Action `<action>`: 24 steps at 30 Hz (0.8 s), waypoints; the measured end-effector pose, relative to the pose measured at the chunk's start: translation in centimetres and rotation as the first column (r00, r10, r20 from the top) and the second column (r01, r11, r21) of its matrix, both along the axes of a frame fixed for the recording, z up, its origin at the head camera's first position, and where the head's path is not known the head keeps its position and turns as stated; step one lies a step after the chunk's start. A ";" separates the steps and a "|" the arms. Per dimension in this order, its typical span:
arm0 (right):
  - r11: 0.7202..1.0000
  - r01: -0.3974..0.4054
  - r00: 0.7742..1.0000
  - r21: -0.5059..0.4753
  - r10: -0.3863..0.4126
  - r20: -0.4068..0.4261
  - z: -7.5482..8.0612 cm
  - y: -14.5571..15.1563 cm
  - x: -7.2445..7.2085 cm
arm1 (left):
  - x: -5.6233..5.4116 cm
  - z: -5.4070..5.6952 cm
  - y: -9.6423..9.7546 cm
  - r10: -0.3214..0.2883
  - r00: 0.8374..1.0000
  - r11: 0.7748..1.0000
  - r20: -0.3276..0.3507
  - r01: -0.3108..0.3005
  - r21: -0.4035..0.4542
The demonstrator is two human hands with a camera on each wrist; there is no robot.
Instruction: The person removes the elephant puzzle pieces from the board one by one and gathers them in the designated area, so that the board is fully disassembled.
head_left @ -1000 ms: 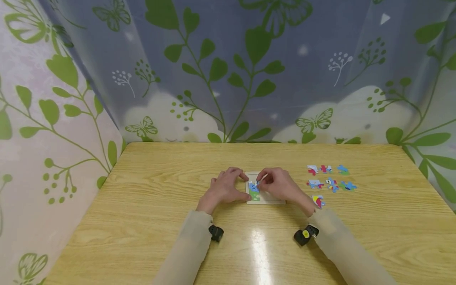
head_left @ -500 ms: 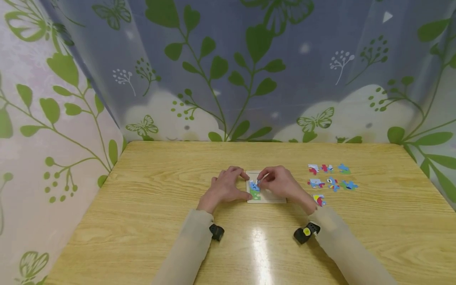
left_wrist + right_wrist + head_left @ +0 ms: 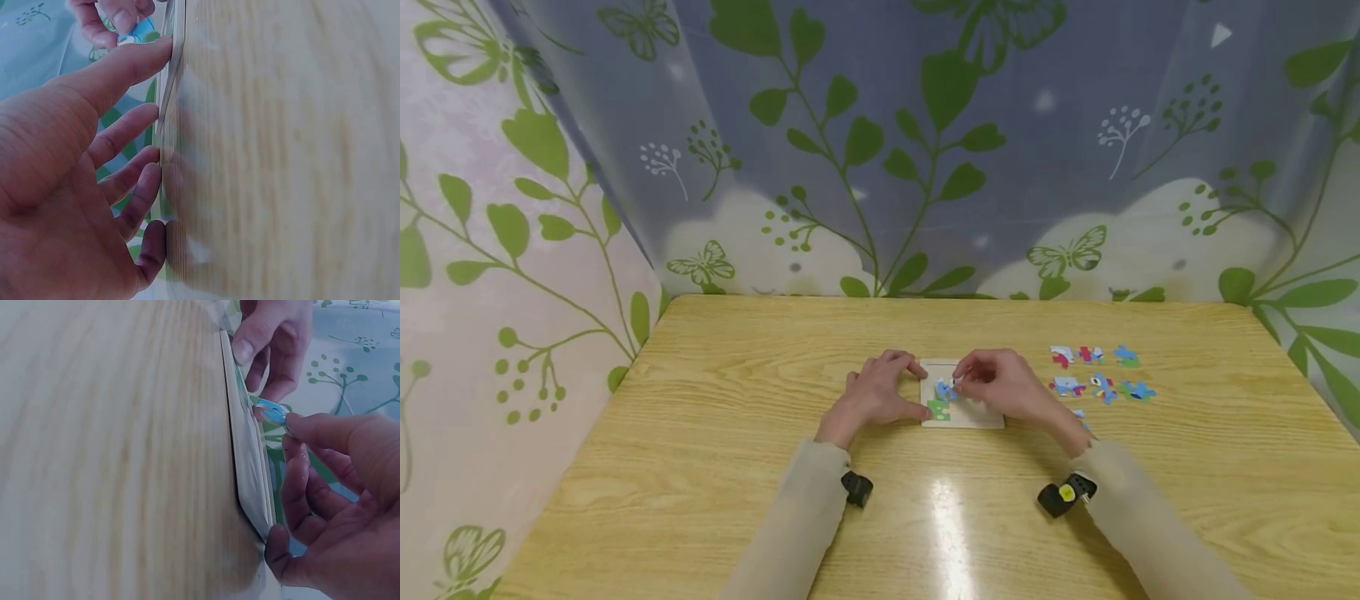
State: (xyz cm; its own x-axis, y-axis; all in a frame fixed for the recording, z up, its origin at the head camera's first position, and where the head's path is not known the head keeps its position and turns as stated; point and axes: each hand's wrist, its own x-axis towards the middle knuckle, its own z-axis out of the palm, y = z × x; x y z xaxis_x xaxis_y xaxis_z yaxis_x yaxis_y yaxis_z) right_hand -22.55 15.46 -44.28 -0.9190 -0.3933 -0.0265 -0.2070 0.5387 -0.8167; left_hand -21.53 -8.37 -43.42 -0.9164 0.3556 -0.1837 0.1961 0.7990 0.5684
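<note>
Between the thumb and fingertips of my right hand (image 3: 1003,385) is a blue jigsaw piece (image 3: 273,412), tilted and raised over the puzzle tray (image 3: 973,418). My left hand (image 3: 877,392) rests at the tray's left side, thumb by the near corner and index fingertip by the far corner. Its fingers look fairly straight in the left wrist view, with the thumb touching the tray's edge. A green jigsaw piece (image 3: 937,411) lies in the tray's near left corner. My right fingers hide part of the tray's far side.
To the right of the tray, several loose jigsaw pieces (image 3: 1103,387) lie in rows on the wooden table (image 3: 737,500). One more piece (image 3: 1081,419) is partly covered by my right wrist. A patterned curtain (image 3: 820,208) stands behind the table.
My right hand has shifted slightly right, and the blue piece has lifted and tilted away from its spot above the green piece. My left hand stays at the tray's edge.
</note>
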 end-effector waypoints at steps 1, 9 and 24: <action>1.000 0.004 1.000 -0.001 -0.004 -0.001 0.0 0.2 0.0 | 0.0 0.0 0.0 -0.001 1.000 1.000 0.000 0.001 -0.001; 1.000 0.012 0.999 -0.012 -0.012 -0.031 0.5 2.5 0.8 | 0.1 0.0 0.2 0.000 1.000 1.000 0.004 0.000 -0.015; 0.999 0.047 0.997 0.007 -0.046 -0.064 1.1 6.2 2.1 | 0.3 0.1 0.0 -0.009 1.000 1.000 0.005 0.009 0.017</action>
State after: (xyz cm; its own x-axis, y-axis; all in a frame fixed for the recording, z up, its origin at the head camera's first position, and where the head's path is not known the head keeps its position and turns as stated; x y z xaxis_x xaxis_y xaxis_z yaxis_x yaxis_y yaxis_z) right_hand -20.41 21.70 -43.20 -0.9362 -0.3503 0.0297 -0.2333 0.5560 -0.7978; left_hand -21.21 -8.40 -43.32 -0.9122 0.3670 -0.1821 0.2003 0.7873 0.5832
